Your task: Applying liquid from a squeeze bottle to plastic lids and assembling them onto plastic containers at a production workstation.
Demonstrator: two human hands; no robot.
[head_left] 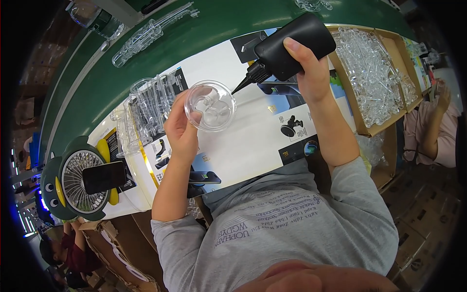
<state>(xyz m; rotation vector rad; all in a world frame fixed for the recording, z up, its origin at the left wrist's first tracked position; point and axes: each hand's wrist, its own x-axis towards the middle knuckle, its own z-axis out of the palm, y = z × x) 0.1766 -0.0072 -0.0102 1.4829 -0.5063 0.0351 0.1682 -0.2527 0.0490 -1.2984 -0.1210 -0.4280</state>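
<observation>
Left hand [181, 129] is holding a clear round vessel [212, 121], grip closed on its left side, over a white printed sheet [248, 146] on the green worktop [219, 31]. Right hand [314, 73] is gripping a black squeeze bottle [311, 36], thumb lying across it. Bottle is tilting, its nozzle [245, 82] pointing left and near. Tip is sitting right at the vessel's right rim; can't tell if it's touching. Clear tubes [146, 104] are lying bunched left of the left hand. Cardboard box [393, 46] is holding many small clear parts [367, 78], right of the bottle. Black phone [103, 177] is resting against a penguin-shaped fan [73, 168], near left.
</observation>
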